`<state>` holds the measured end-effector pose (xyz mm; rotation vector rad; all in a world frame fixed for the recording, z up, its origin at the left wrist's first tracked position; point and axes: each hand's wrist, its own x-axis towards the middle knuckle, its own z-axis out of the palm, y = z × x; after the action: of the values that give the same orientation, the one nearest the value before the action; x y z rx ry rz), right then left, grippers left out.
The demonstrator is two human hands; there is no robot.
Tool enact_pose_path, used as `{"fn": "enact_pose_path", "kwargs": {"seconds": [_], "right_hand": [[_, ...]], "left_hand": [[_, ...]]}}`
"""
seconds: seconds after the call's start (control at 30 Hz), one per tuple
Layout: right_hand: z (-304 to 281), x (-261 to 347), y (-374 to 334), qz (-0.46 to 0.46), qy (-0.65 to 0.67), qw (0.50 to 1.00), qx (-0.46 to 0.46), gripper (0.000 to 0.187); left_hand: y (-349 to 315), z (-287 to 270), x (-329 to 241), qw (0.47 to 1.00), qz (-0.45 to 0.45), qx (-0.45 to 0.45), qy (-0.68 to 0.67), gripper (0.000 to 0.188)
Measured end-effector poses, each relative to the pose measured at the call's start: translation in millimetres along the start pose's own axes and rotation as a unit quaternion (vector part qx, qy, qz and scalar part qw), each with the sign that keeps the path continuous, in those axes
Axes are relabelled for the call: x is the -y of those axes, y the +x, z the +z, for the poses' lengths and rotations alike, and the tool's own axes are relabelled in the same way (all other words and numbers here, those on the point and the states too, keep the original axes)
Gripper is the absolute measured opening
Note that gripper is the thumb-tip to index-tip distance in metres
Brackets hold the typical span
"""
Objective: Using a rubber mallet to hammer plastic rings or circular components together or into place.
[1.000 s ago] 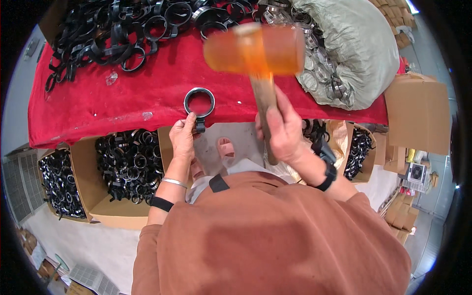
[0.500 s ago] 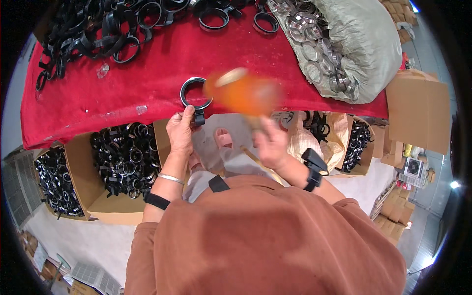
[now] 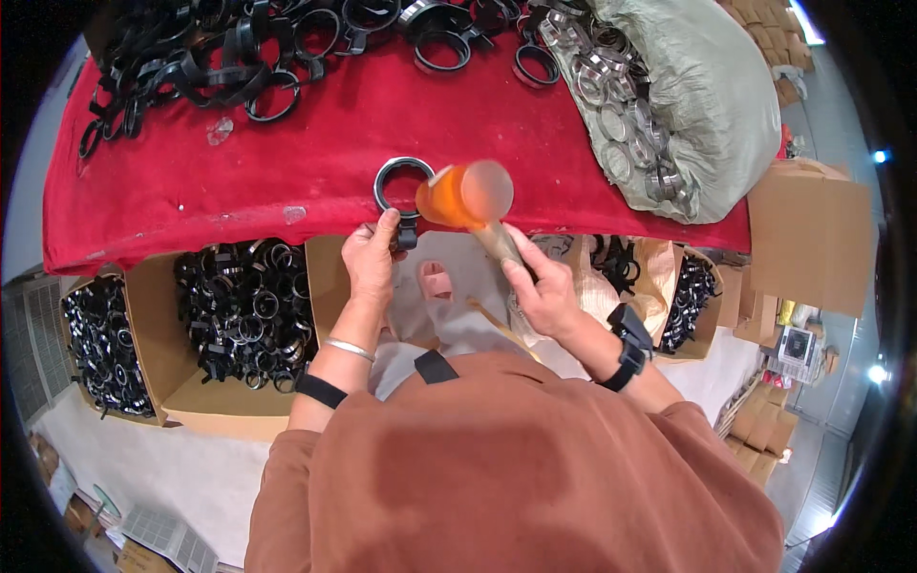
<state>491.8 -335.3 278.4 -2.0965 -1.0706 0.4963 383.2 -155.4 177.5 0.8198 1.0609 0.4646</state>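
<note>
My left hand [image 3: 371, 256] grips the short stem of a black ring clamp [image 3: 379, 191], whose round part lies on the red cloth [image 3: 315, 162] at the table's front edge. A silvery band lines the ring. In my right hand [image 3: 544, 291] is a mallet [image 3: 465, 195] with an orange, translucent-looking head and a pale handle. Its head is just right of the ring and overlaps the ring's right rim in this view; whether the two touch I cannot tell. My right fingers are wrapped round the handle.
Many black ring clamps [image 3: 272, 95] are heaped at the back left. A pale green sack [image 3: 712, 115] of metal rings [image 3: 616, 124] stands at the right. Below the table edge are cardboard boxes [image 3: 224, 406] of black rings, a cream sack [image 3: 659, 277] and a wooden stick [image 3: 501, 325].
The mallet, blurred before, now shows sharply, its face turned more toward view. The ring clamp and both hands sit slightly farther right in the picture, as does the tabletop pile.
</note>
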Motion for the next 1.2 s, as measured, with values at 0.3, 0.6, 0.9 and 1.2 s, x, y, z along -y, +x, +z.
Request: {"fn": "enact_pose_path", "kwargs": {"seconds": [0.3,0.6,0.9,1.2], "right_hand": [[31.2,36.2,73.0,-0.025,0.071,0.997,0.022,0.042],[-3.0,47.6,81.1,0.067,0.274,0.959,-0.027,0.042],[-11.2,-3.1,60.1,0.143,0.196,0.97,-0.006,0.039],[-63.9,-62.7,24.8,0.197,0.244,0.945,-0.094,0.038]], "left_hand": [[-5.5,6.4,-3.2,0.999,0.001,-0.006,-0.032,0.032],[-2.4,6.5,-1.6,0.999,0.001,-0.019,-0.027,0.035],[-13.9,-11.3,-15.9,0.992,0.054,-0.022,0.115,0.031],[-86.4,-217.3,-75.5,0.965,-0.035,-0.183,0.182,0.024]]}}
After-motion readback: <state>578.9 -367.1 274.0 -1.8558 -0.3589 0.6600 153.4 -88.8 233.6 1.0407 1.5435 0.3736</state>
